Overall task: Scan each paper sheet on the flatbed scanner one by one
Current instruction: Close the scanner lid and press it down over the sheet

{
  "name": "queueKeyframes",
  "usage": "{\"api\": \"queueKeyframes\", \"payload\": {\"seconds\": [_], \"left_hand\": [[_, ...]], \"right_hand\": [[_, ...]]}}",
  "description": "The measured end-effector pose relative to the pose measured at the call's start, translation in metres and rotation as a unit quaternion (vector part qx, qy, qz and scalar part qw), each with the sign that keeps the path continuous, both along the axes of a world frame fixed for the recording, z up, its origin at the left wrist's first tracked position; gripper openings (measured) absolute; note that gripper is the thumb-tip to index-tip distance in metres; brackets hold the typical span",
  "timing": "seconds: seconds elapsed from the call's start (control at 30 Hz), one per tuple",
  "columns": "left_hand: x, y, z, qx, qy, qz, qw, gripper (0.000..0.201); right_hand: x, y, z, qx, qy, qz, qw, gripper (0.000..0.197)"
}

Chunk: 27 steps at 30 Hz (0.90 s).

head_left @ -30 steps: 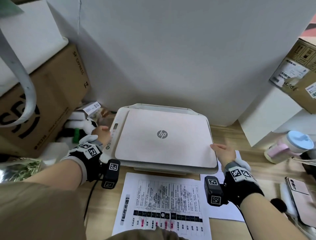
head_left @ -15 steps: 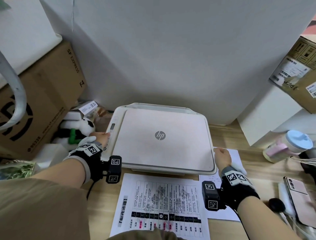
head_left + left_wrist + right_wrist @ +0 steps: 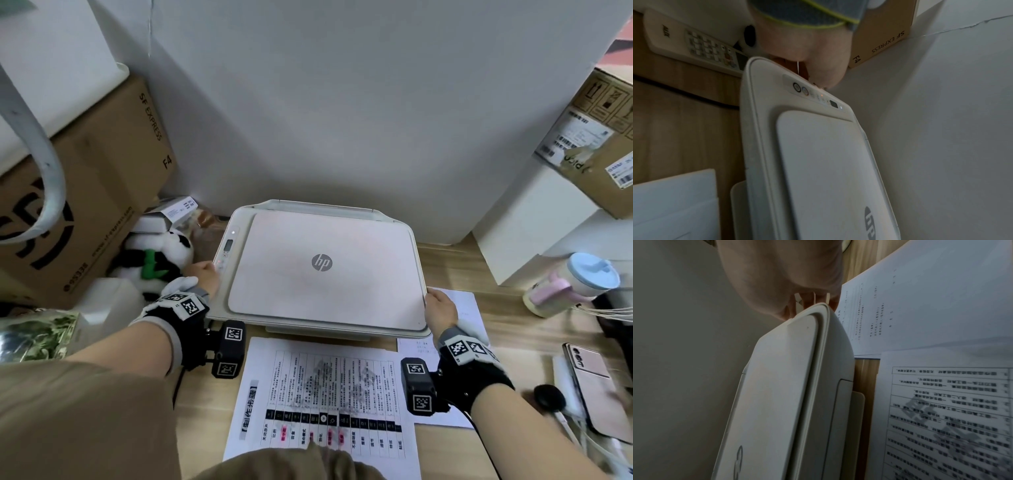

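Scanner at the start of a pass: the white flatbed scanner-printer with a pale closed lid (image 3: 325,270) sits on the wood-grain worktop (image 3: 455,270) against the wall. Our left hand (image 3: 205,277) reaches its control strip (image 3: 813,91), a fingertip on or just above the buttons beside a small lit indicator; the other fingers are tucked, and the hand holds nothing. Our right hand (image 3: 442,310) rests at the lid's front right corner, fingers curled over the edge (whether they grip or merely steady it we cannot tell). A printed paper sheet with a table of text (image 3: 325,397) lies on the worktop just in front of the machine, and a second, sparsely printed sheet (image 3: 920,301) lies beside it under the right wrist. Whether a sheet lies under the lid is hidden.

We judge the step in hand to be triggering a scan. To do it well, we would keep the lid pressed flat and motionless, press one button squarely, and leave the machine unshifted on the worktop until the pass ends.
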<state>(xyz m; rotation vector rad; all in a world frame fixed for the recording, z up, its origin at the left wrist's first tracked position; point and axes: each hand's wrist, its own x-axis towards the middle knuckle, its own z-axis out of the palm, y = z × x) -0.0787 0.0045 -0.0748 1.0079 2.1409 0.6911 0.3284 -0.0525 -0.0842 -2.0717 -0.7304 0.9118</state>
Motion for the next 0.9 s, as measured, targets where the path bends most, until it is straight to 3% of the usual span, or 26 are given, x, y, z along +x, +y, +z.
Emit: {"api": "queueKeyframes", "payload": {"seconds": [0.47, 0.9], "left_hand": [[0.015, -0.057, -0.017, 0.014, 0.155, -0.002, 0.988, 0.036], [0.037, -0.077, -0.012, 0.012, 0.115, 0.083, 0.99, 0.047]], "right_hand": [[-0.009, -0.038, -0.015, 0.074, 0.0, 0.002, 0.997, 0.038], [-0.021, -0.054, -0.026, 0.14, 0.035, -0.023, 0.989, 0.04]]}}
